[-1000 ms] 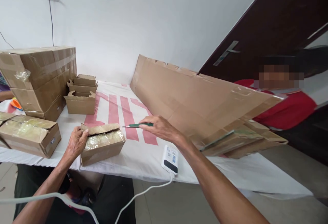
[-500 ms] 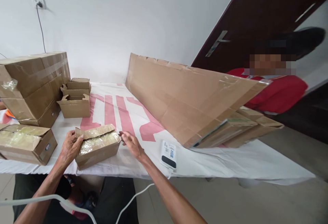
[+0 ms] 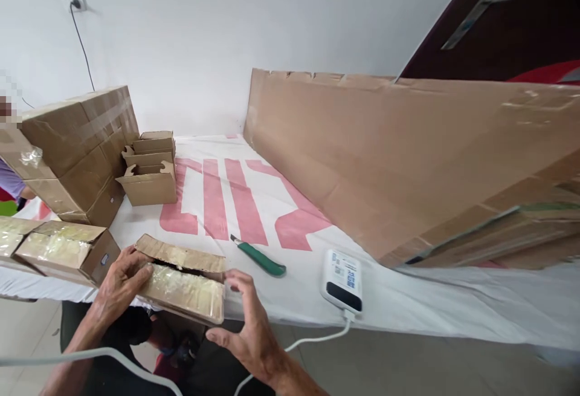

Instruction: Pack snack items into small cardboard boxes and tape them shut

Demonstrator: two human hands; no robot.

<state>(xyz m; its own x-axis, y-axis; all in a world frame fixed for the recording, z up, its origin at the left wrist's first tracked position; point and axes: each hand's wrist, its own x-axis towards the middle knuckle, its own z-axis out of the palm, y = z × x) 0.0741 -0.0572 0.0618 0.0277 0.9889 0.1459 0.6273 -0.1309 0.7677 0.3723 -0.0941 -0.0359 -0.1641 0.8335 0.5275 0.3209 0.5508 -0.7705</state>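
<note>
Head view: taped brown box [image 3: 185, 292], ragged flap [image 3: 181, 253] raised, at the desk's [image 3: 408, 302] front edge.
Left hand [image 3: 121, 278] clamps one end; right hand [image 3: 256, 329] spreads wide, perhaps touching the other. Green cutter [image 3: 261, 259], held a second ago, lies nearby.

Brn. cdbd. box [image 3: 181, 287], clr. tape [image 3: 197, 292] on top, far flap [image 3: 183, 255] partly up, nr. table's [image 3: 408, 302] front edge
</note>
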